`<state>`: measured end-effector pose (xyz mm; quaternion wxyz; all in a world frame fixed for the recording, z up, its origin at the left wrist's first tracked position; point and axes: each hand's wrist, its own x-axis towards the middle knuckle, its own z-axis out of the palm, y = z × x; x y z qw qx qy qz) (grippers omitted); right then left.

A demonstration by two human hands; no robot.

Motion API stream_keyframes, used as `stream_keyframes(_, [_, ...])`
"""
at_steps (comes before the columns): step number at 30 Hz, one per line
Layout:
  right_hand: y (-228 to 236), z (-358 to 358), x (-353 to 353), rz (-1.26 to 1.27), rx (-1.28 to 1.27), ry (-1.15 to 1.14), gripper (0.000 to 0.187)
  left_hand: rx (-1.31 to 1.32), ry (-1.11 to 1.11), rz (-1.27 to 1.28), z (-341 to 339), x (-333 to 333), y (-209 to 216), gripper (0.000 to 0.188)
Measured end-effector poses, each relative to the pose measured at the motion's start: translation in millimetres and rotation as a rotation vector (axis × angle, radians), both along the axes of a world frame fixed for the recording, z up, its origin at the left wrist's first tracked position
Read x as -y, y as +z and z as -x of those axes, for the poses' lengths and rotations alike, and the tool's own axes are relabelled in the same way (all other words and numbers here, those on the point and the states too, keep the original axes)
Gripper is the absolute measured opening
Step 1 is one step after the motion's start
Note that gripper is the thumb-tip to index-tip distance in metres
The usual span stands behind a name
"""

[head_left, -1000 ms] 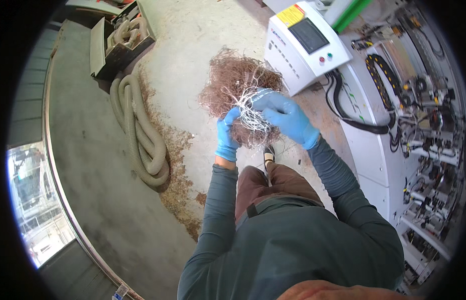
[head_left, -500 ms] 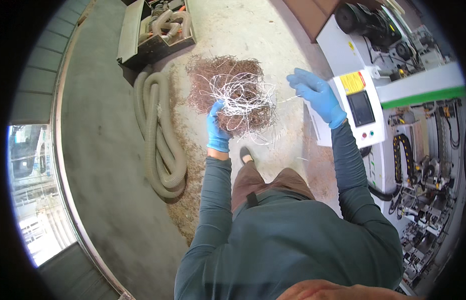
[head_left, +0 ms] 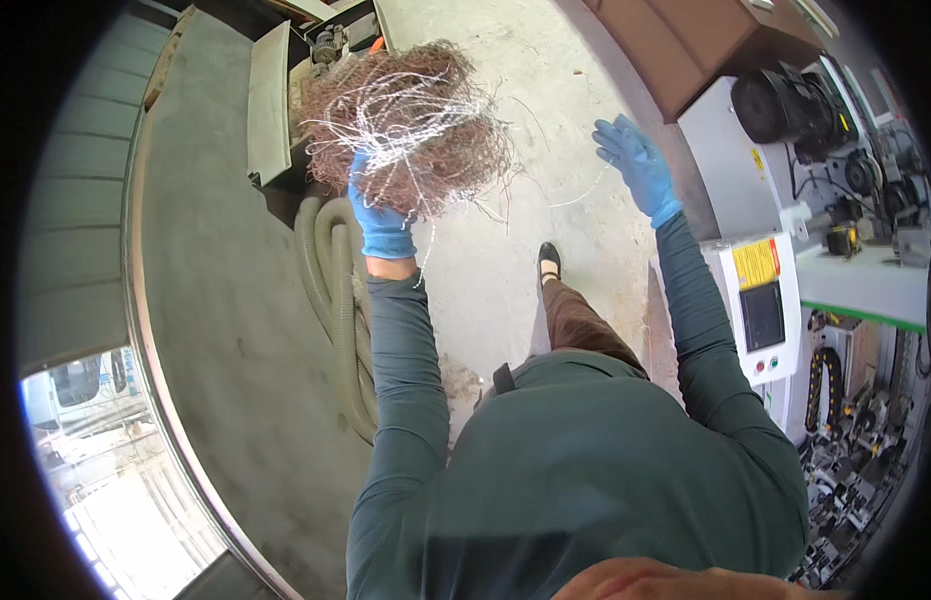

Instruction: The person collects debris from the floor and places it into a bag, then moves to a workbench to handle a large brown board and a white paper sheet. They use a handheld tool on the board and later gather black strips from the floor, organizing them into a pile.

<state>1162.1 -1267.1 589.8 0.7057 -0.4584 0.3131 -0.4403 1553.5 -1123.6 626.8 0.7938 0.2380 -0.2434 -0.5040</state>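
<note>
My left hand [head_left: 383, 218], in a blue glove, is closed on the near side of a large tangled bundle. This is a springy mass of thin brown strands [head_left: 465, 165] with a loose tangle of white twisted strands [head_left: 395, 130] over it. I cannot tell whether they are wire or fibre. One white end dangles beside my left wrist. Off to the right, my gloved right hand [head_left: 637, 168] is raised with its fingers stretched forward and its thumb hidden. A single white strand [head_left: 582, 196] trails from its inner side, apart from the bundle.
A ribbed grey hose [head_left: 342, 300] lies coiled on the left. Behind the bundle is an open metal box [head_left: 272, 100] with machine parts. To my right stand a white machine with a control panel [head_left: 763, 305] and a brown cabinet [head_left: 685, 50]. My shoe [head_left: 549, 262] is on the concrete floor.
My left hand and the bundle have moved up and left, now covering part of the box. The right hand is raised slightly, its white strand still with it. Floor and machine have shifted as I moved forward.
</note>
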Motion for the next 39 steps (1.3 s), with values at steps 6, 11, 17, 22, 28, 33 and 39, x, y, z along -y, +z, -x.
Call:
stream_keyframes(6, [-16,-139,146,0.196,-0.229,0.219,0.099,0.061,0.001,0.091,-84,139,34,0.039])
stream_keyframes(11, [19,-298,233,0.292,-0.408,0.458,0.121,0.833,0.328,-0.277,-172,233,13,0.045])
stream_keyframes(17, [17,-448,367,-0.453,0.180,0.677,0.070,0.383,0.181,-0.002,-281,385,-17,0.044])
stream_keyframes(22, [30,-534,502,-0.281,0.308,0.469,0.065,-0.085,0.128,-0.091,-354,537,12,0.036])
stream_keyframes(28, [70,-608,684,-0.435,0.493,0.480,0.056,-0.220,-0.130,-0.148,-414,719,18,0.042])
stream_keyframes(33, [79,-680,821,-0.275,0.091,0.395,0.053,-0.098,0.037,-0.391,-463,862,13,0.030])
stream_keyframes(39, [102,-790,1029,-0.293,0.081,0.469,0.068,-0.119,0.122,-0.440,-550,1065,44,0.023])
